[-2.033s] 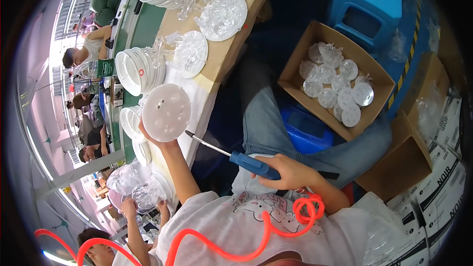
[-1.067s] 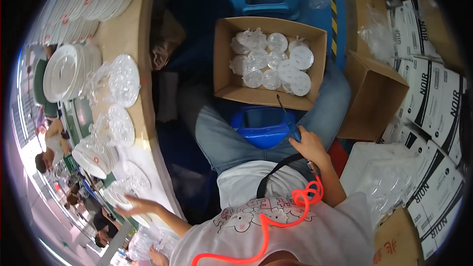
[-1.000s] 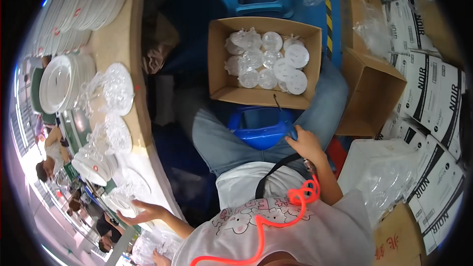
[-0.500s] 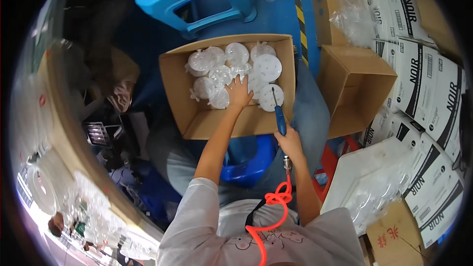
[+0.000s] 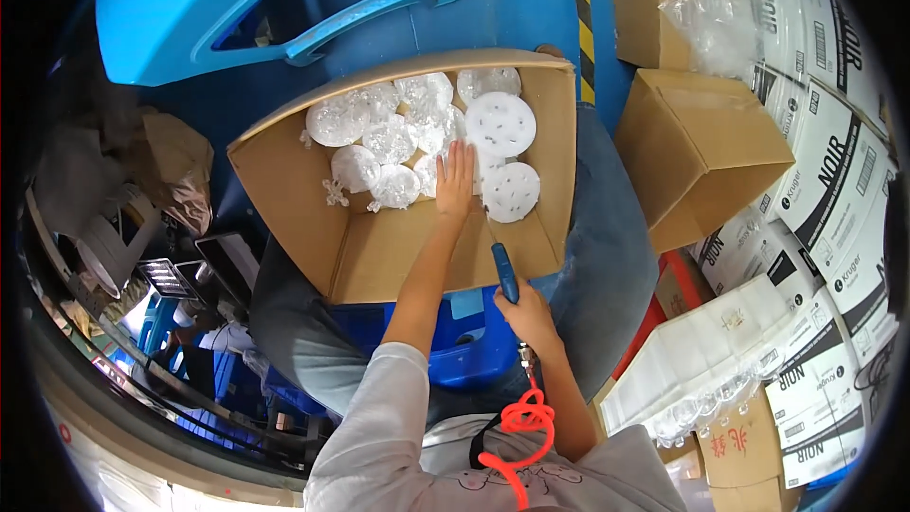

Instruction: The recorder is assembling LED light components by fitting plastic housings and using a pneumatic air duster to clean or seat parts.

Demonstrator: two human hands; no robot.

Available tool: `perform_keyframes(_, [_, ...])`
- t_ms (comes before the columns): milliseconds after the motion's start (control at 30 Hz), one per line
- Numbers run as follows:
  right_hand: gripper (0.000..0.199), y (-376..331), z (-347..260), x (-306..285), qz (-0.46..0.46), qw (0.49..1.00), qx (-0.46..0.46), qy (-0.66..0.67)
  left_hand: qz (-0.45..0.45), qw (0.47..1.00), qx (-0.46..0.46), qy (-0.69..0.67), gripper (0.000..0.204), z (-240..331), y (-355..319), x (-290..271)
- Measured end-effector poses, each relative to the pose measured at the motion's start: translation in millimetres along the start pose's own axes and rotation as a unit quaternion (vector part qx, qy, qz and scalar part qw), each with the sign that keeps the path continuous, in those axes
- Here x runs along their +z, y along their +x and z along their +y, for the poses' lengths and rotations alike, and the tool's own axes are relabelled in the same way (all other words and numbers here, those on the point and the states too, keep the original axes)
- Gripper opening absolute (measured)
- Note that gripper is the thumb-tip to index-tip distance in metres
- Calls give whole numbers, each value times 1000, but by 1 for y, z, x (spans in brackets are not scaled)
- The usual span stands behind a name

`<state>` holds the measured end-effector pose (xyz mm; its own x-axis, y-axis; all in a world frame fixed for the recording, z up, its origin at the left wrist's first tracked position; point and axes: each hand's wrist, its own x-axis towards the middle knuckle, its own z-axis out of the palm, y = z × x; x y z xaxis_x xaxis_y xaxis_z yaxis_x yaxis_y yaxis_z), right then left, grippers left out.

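Note:
An open cardboard box (image 5: pixel 289 213) rests over my lap. Inside lie several round pieces in crinkled clear plastic (image 5: pixel 389 140). Two bare white discs with small holes, the upper disc (image 5: pixel 500 123) and the lower disc (image 5: pixel 511 192), sit at the box's right side. My left hand (image 5: pixel 456 192) reaches over the near wall and lies flat on the pieces left of these discs, fingers stretched. In my right hand (image 5: pixel 527 318) is a blue air blow gun (image 5: pixel 504 271), its thin nozzle pointing into the box just below and left of the lower disc. A red coiled hose (image 5: pixel 528 414) hangs from its handle.
A light-blue plastic stool (image 5: pixel 171 19) stands beyond the box. To the right are another open cardboard box (image 5: pixel 706 147), stacked white printed cartons (image 5: pixel 834 166) and a pale tray (image 5: pixel 697 341) beside clear plastic pieces. A dark-blue stool (image 5: pixel 462 353) shows beneath my box.
The blow gun's nozzle has moved off the lower disc, toward its near left. My left fingers, spread before, are closer together. The whole view has shifted and tilted.

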<state>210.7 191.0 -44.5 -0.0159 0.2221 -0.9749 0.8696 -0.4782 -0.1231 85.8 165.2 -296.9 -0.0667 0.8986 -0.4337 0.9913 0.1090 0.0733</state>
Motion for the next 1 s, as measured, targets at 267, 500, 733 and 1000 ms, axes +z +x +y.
perform_keyframes(267, [26, -7, 34, -9, 53, 995, 40, 73, -153, 981, 20, -115, 103, 5, 28, -39])
perform_keyframes(500, [22, -10, 8, -1, 6, 993, 16, 120, 30, 1000, 4, -6, 117, 3, 16, 13])
perform_keyframes(733, [22, -30, 7, -8, -29, 982, -16, 188, -36, 992, 38, -115, 118, 4, 2, -21])
perform_keyframes(1000, [21, -28, -6, -6, 7, 992, -86, 96, 31, 999, 27, 15, 118, -12, -16, -12])
